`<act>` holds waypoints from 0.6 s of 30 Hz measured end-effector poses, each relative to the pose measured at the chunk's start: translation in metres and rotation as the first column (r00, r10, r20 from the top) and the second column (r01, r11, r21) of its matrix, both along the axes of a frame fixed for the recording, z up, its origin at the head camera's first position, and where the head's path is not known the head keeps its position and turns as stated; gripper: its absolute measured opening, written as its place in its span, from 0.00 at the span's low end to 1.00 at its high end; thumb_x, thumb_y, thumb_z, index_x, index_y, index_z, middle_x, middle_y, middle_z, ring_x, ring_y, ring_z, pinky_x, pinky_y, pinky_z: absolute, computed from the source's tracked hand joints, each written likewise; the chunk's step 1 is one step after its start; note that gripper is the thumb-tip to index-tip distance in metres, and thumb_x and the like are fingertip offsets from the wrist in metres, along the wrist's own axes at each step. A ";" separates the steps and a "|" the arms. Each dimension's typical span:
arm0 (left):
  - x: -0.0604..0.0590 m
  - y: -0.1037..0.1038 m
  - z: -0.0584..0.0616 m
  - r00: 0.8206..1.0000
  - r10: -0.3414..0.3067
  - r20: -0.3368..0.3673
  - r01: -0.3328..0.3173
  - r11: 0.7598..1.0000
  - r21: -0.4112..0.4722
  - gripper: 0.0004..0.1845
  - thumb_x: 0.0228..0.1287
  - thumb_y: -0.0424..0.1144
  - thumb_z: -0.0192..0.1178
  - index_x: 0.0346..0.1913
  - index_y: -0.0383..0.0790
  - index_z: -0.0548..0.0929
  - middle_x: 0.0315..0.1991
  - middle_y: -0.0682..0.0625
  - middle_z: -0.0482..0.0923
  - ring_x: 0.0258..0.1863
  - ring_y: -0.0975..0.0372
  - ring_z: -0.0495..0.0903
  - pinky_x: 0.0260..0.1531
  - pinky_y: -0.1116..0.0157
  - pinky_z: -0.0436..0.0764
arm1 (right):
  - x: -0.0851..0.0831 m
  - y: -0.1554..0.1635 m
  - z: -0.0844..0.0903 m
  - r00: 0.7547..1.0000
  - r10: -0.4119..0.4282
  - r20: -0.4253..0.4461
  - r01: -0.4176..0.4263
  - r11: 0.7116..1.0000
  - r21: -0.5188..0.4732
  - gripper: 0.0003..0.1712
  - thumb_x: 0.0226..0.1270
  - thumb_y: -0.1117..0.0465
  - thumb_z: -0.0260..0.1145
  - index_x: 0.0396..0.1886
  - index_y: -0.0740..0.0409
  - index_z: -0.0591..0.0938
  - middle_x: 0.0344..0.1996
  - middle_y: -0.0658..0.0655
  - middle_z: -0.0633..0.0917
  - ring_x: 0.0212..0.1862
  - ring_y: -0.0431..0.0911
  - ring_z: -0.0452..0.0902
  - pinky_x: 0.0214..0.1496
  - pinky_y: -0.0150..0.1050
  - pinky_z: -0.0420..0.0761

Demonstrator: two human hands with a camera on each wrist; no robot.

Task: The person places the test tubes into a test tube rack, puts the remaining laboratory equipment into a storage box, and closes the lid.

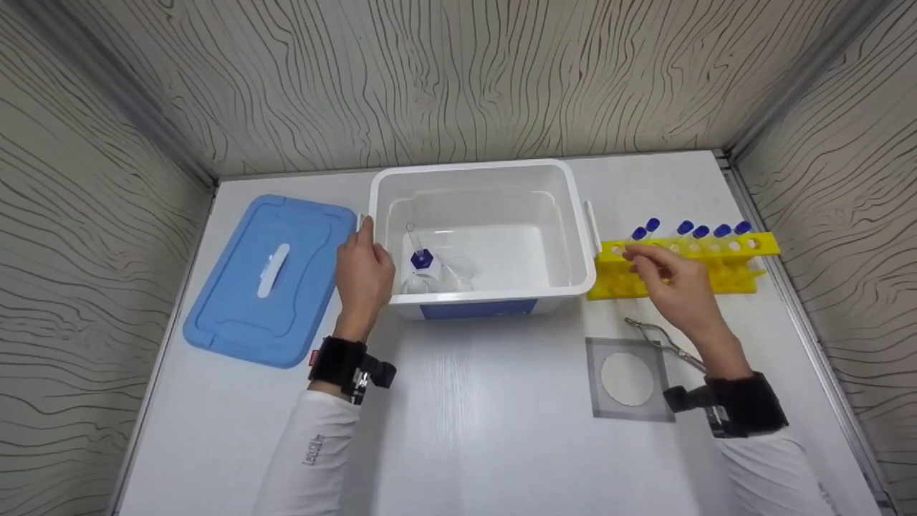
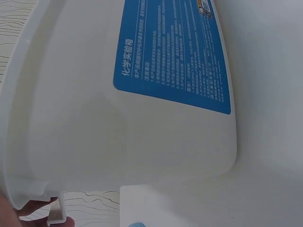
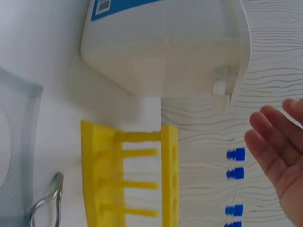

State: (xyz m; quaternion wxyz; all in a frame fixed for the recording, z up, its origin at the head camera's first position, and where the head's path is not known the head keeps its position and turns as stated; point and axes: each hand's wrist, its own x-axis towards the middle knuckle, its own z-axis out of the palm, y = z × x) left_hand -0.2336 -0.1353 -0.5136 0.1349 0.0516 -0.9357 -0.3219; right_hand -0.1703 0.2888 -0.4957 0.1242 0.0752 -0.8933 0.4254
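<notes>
Your left hand [image 1: 363, 276] grips the near-left corner of the white tub [image 1: 476, 172], fingers curled over the rim and holding it steady on the white table [image 1: 466, 423]. Your right hand [image 1: 673, 283] hovers above the left end of the yellow tube rack [image 1: 759, 245], just right of the tub; its fingers are loose and slightly spread, holding nothing, with the fingertips close to the blue-capped tubes [image 1: 701, 231] standing along the far row.

Inside the tub, toward its near-left side, lie a blue-capped tube [image 1: 419, 252] and clear glassware [image 1: 437, 281]. The blue lid [image 1: 271, 276] lies flat to the left, well apart from the rack. Metal tongs [image 1: 663, 342] and a grey wire gauze [image 1: 629, 378] with a white disc sit near your right wrist.

The risks, as I judge them: the rack looks light and nothing steadies it, so a tube pulled at a slant could tip it or drag neighbouring tubes out. Your right forearm passes just over the tongs, and a low sweep back could knock them. A tube dropped rather than lowered into the tub could strike the glassware already lying there.
</notes>
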 end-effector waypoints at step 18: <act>0.002 -0.002 -0.001 1.000 0.004 0.004 -0.005 1.000 0.009 0.26 0.71 0.32 0.48 0.70 0.35 0.70 0.54 0.31 0.81 0.51 0.39 0.80 0.46 0.45 0.81 | 0.038 0.088 -0.074 0.933 -0.047 0.357 -0.107 0.910 0.400 0.22 0.71 0.55 0.63 0.57 0.66 0.82 0.48 0.69 0.87 0.46 0.64 0.83 0.48 0.59 0.83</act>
